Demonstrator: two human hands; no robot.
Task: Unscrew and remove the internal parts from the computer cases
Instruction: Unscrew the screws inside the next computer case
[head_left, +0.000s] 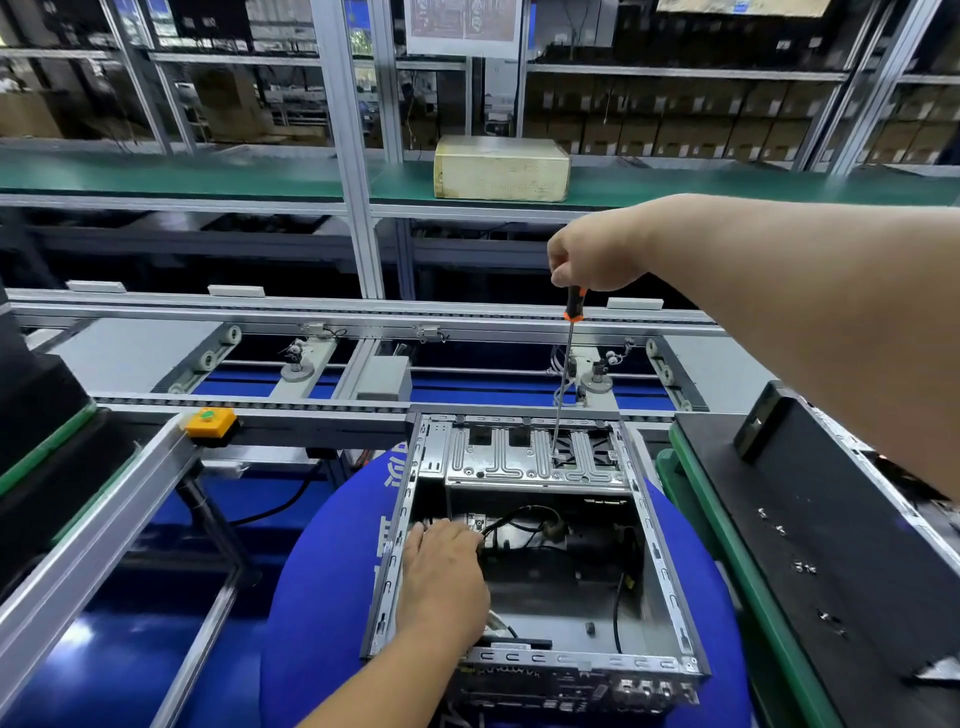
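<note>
The work went on at a factory line: a conveyor frame (332, 317) of pale metal rails ran across the view, with blue panels beneath it, and behind it stood a green-topped shelf (208, 176) backed by racks of dark stacked boxes. A yellowed box (501, 169) sat alone on that shelf. On the near rail was a yellow button unit (209, 422) with a green cap. To the right, a black panel (810, 519) lay on a green-edged bench, with several small screws (805, 567) scattered over it; to the left, a dark bulky object stood at the frame's edge, only partly seen. The computer case (540, 540) lay open, top off, on a round blue cushion (332, 571) in the lower middle of the view, just in front of the conveyor. Its walls were bare grey metal, its ports faced the viewer, and black cables (519, 519) curled loosely inside. A ribbed silver bracket (519, 457) spanned its far end. The right hand (597, 254) gripped the orange-and-black handle of a long screwdriver (563, 374), held nearly upright with its tip down on the bracket. The left hand (441, 577) rested inside the case near its left wall, fingers curled over the cables; whether it held one could not be told.
</note>
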